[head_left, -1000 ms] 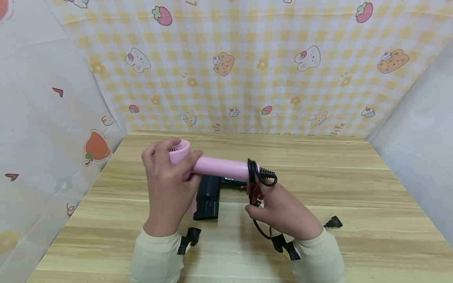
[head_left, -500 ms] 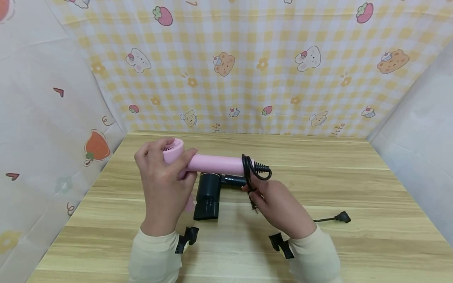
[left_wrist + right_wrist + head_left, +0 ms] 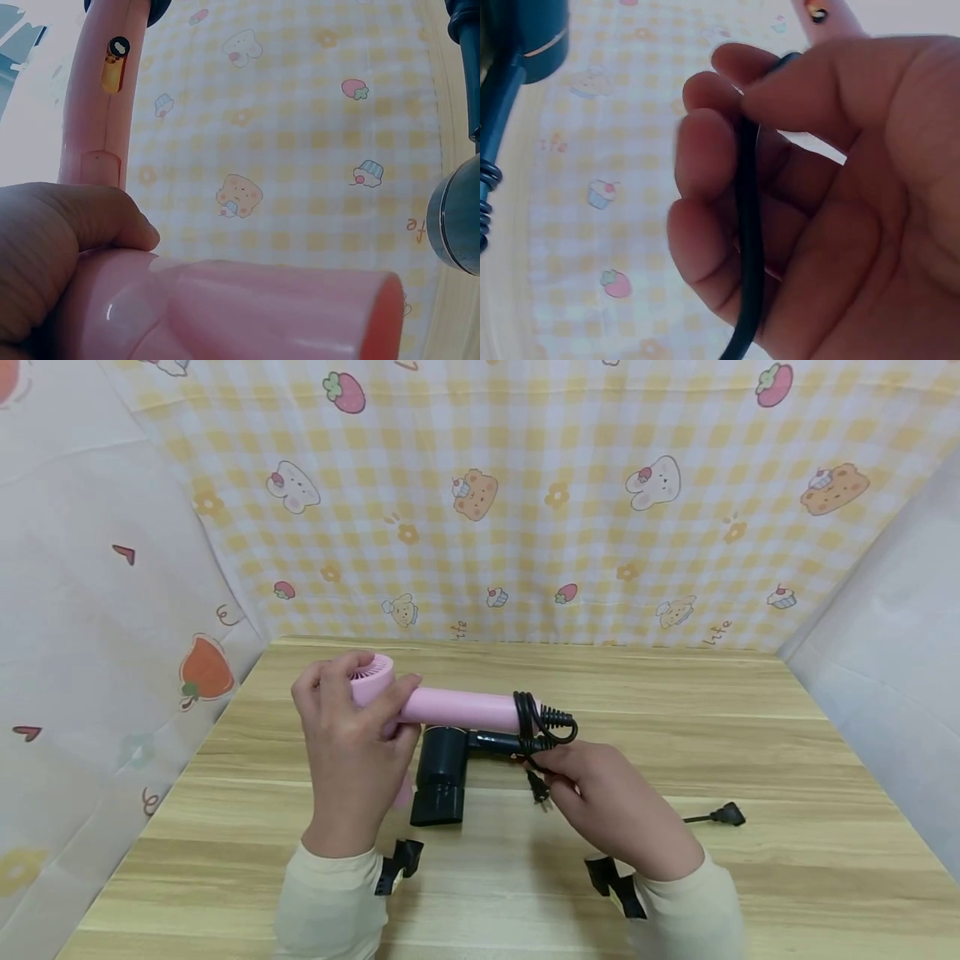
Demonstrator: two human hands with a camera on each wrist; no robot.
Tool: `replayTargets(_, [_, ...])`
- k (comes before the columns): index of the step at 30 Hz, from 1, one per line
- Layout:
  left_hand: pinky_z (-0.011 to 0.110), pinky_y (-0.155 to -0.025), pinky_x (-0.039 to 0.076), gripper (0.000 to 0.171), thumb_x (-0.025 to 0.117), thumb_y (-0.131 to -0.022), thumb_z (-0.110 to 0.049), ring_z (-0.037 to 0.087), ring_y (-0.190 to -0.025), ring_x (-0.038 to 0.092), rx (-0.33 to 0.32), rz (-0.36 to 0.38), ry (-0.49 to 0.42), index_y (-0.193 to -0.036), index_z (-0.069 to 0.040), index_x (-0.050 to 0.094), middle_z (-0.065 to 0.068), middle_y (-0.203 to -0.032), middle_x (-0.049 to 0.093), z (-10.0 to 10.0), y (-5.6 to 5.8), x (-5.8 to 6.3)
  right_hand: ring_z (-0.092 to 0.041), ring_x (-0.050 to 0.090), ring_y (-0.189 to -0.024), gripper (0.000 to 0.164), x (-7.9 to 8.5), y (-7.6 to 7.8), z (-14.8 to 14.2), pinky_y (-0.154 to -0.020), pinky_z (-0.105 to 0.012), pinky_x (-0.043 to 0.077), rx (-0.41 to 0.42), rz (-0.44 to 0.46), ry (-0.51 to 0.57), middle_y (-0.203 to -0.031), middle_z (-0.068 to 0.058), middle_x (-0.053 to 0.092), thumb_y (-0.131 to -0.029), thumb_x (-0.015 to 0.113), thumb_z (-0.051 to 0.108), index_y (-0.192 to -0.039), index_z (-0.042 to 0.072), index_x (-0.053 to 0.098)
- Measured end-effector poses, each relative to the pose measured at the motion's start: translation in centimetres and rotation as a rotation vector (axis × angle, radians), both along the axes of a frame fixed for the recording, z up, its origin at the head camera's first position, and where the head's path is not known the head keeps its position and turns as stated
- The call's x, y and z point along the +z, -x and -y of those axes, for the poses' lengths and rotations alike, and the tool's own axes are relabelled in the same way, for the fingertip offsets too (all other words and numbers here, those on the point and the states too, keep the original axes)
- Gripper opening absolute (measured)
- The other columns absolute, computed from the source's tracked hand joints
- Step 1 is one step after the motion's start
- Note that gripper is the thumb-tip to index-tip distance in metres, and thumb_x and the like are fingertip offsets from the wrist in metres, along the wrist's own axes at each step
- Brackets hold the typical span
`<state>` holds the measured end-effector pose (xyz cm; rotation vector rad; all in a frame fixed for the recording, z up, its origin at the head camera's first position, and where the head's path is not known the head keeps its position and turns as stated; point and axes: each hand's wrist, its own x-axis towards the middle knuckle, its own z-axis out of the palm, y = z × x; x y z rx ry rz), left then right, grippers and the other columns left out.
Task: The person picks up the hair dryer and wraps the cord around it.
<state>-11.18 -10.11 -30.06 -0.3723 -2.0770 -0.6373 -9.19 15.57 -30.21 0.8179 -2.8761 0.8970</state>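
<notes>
Above the table (image 3: 750, 735), our left hand (image 3: 341, 743) grips the pink dryer (image 3: 378, 689); our right hand (image 3: 611, 802) pinches its black cord (image 3: 525, 714), loops already round the handle (image 3: 468, 709), some length still unwound.

Passing room on the table (image 3: 675, 710) behind the pink hair dryer (image 3: 465, 708), up to the patterned curtain (image 3: 525, 527), and right of the right hand (image 3: 615, 802), bar one outlying plug (image 3: 727, 814). Middle blocked: pink hair dryer spans from left hand (image 3: 348, 735) toward right hand, wound cord (image 3: 525, 714) at its end, black hair dryer (image 3: 442, 760) lower down. Front way in, between sleeves (image 3: 330, 902), stops at the black nozzle (image 3: 437, 806).
</notes>
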Motion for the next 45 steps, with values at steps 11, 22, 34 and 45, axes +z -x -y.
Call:
replayTargets(11, [0.058,-0.091,0.034,0.031,0.080,-0.069,0.006,0.049,-0.114,0.036,0.019,0.015,0.016,-0.097,-0.008,0.080,0.024,-0.121,0.053,-0.1,0.1,-0.2,-0.006,0.047,-0.064,0.026,0.8,-0.9,-0.6,-0.058,-0.021,0.043,0.085,-0.158,0.047,-0.082,0.014,0.055,-0.086,0.056,0.000,-0.102,0.013,0.072])
replayTargets(22, [0.059,-0.091,0.035,0.030,0.078,-0.071,0.004,0.049,-0.114,0.038,0.003,0.016,0.020,-0.097,-0.010,0.080,0.021,-0.119,0.054,-0.9,0.1,-0.1,-0.001,0.042,-0.061,0.023,1.6,-1.7,-1.1,-0.054,-0.015,0.038,0.066,-0.329,0.158,-0.078,0.014,0.054,-0.089,0.063,-0.002,-0.095,0.018,0.071])
replayTargets(34, [0.060,-0.090,0.033,0.029,0.077,-0.071,0.002,0.049,-0.109,0.041,-0.038,-0.036,0.055,-0.097,-0.012,0.078,0.020,-0.116,0.056,-1.3,0.2,-0.3,0.001,0.038,-0.055,0.024,1.7,-1.5,-1.1,-0.049,-0.013,0.034,-0.005,-0.509,0.278,-0.072,0.015,0.054,-0.077,0.080,-0.001,-0.090,0.017,0.071])
replayTargets(45, [0.060,-0.092,0.034,0.030,0.080,-0.069,0.003,0.048,-0.110,0.041,-0.078,-0.092,0.089,-0.095,-0.013,0.077,0.019,-0.114,0.056,-1.5,0.1,0.0,-0.001,0.040,-0.055,0.030,1.5,-1.3,-0.9,-0.050,-0.014,0.034,-0.112,-0.570,0.342,-0.071,0.009,0.054,-0.069,0.087,-0.004,-0.087,0.009,0.067])
